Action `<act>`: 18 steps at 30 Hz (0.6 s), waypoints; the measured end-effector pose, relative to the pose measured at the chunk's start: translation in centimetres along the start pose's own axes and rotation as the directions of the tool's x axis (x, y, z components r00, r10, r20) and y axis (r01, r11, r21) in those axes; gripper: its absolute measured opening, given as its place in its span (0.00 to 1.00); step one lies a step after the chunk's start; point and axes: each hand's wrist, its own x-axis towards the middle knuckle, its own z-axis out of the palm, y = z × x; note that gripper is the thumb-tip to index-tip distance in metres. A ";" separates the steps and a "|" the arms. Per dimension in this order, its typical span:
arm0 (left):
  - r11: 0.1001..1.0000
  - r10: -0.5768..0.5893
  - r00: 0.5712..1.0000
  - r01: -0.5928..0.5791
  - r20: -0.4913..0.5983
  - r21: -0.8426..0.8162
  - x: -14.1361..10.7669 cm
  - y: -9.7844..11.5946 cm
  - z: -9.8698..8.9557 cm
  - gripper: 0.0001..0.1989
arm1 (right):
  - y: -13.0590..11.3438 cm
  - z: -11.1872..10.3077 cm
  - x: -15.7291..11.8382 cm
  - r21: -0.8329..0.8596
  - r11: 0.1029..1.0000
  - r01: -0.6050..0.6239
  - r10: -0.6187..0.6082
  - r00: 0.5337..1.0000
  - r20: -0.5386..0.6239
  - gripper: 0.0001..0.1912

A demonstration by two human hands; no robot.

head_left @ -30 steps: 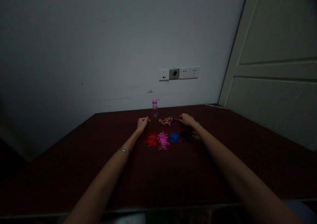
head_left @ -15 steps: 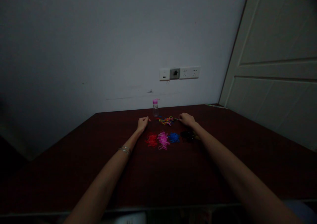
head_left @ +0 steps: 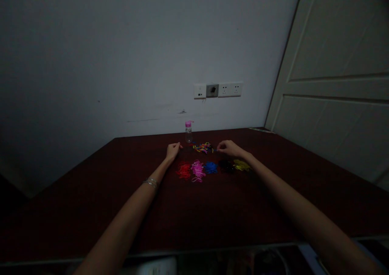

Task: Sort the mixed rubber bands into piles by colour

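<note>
A pile of mixed-colour rubber bands lies between my two hands near the back of the table. My left hand rests to its left, fingers curled closed; whether anything is in them is hidden. To the pile's right, my right hand is closed in a pinch, its fingertips low by the pile's edge, and what they hold is too small to make out. Nearer me lie sorted piles: red bands, pink bands, blue bands, black bands and yellow bands.
A clear bottle with a pink cap stands upright behind the mixed pile, near the wall. Wall sockets sit above the dark red table. On the right is a pale panelled door.
My right hand has shifted slightly, its fingertips just off the mixed pile, and the yellow pile, mostly covered by the forearm before, now shows. The view has turned a little; my left hand keeps its place.
</note>
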 end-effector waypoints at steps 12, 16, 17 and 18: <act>0.999 0.034 0.999 -0.034 0.005 0.007 0.2 -0.4 0.0 0.17 | 0.0 -0.1 0.3 -0.088 0.977 -0.196 0.192 0.980 -0.057 0.09; 0.999 0.036 0.999 -0.037 0.002 0.026 0.3 -0.5 0.1 0.17 | -0.1 -0.2 0.9 -0.131 0.964 -0.230 0.223 0.973 -0.062 0.09; 0.999 0.037 0.999 -0.037 0.005 0.026 0.3 -0.5 0.1 0.17 | -0.2 -0.3 1.1 -0.150 0.962 -0.228 0.221 0.974 -0.058 0.09; 0.999 0.039 0.999 -0.039 0.007 0.024 0.3 -0.5 0.1 0.17 | -0.4 -0.3 1.2 -0.171 0.959 -0.224 0.218 0.974 -0.052 0.09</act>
